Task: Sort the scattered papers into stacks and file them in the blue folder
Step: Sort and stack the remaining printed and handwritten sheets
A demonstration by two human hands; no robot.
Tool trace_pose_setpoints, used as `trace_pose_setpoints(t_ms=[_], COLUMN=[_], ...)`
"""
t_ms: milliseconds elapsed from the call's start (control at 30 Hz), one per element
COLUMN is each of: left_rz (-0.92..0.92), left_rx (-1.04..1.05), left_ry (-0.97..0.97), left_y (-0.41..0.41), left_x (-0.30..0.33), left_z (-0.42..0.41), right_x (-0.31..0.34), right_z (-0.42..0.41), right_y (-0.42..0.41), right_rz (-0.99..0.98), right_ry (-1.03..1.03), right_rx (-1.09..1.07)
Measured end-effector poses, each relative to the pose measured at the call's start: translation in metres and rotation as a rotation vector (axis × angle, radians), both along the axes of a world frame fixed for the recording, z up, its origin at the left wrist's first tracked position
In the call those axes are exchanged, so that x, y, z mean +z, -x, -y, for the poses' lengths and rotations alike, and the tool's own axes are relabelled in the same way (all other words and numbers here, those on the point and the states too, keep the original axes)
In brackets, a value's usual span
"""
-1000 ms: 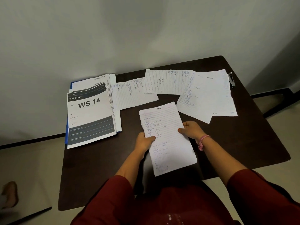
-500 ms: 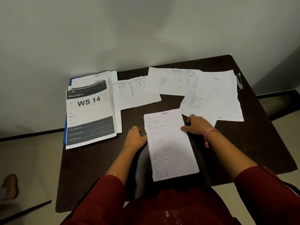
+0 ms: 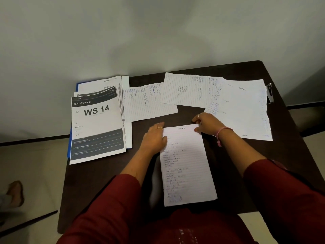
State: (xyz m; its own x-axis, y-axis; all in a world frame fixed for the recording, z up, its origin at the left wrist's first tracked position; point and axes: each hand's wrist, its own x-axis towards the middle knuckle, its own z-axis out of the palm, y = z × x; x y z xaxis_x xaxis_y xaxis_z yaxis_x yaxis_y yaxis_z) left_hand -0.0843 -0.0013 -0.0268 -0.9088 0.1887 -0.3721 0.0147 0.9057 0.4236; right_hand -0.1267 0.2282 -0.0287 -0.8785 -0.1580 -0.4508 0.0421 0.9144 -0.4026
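A lined handwritten sheet [image 3: 186,164] lies flat on the dark table in front of me. My left hand [image 3: 154,138] rests flat on its upper left edge. My right hand [image 3: 205,124] touches its top right corner with fingers spread. At the left, a printed stack topped by a "WS 14" page [image 3: 96,124] lies on the blue folder [image 3: 69,150], of which only the left edge shows. Three more handwritten sheets lie along the back: one beside the stack [image 3: 149,103], one in the middle [image 3: 188,88], one at the right [image 3: 246,106].
A stapler [image 3: 269,93] sits at the table's back right edge. The dark table [image 3: 105,182] stands against a grey wall. Another person's foot [image 3: 15,192] is on the floor at the left.
I have lowered the lined sheet from a raised hold onto the table and pushed it a bit forward. Both hands let go of their grip and now lie on its top edge.
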Motion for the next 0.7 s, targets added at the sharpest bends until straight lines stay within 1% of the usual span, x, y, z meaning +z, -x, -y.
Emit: trace_pose_setpoints(t_ms=[133, 267, 367, 500, 700], left_rz=[0.03, 0.031, 0.032, 0.038, -0.016], left_rx=[-0.034, 0.002, 0.027, 0.05, 0.081], left_ry=[0.065, 0.011, -0.022, -0.052, -0.158], left_y=[0.002, -0.003, -0.007, -0.012, -0.025], left_x=[-0.008, -0.012, -0.015, -0.02, -0.023], left_z=[-0.003, -0.005, -0.005, -0.005, -0.003], right_x=[-0.005, -0.007, -0.007, -0.005, -0.011], right_z=[0.0, 0.0, -0.001, -0.002, -0.006], right_y=[-0.003, -0.01, -0.014, -0.022, -0.044], right_rz=[-0.021, -0.012, -0.03, -0.098, -0.256], right_ry=[0.055, 0.089, 0.061, 0.02, 0.065], right_rx=[-0.014, -0.047, -0.039, -0.056, -0.054])
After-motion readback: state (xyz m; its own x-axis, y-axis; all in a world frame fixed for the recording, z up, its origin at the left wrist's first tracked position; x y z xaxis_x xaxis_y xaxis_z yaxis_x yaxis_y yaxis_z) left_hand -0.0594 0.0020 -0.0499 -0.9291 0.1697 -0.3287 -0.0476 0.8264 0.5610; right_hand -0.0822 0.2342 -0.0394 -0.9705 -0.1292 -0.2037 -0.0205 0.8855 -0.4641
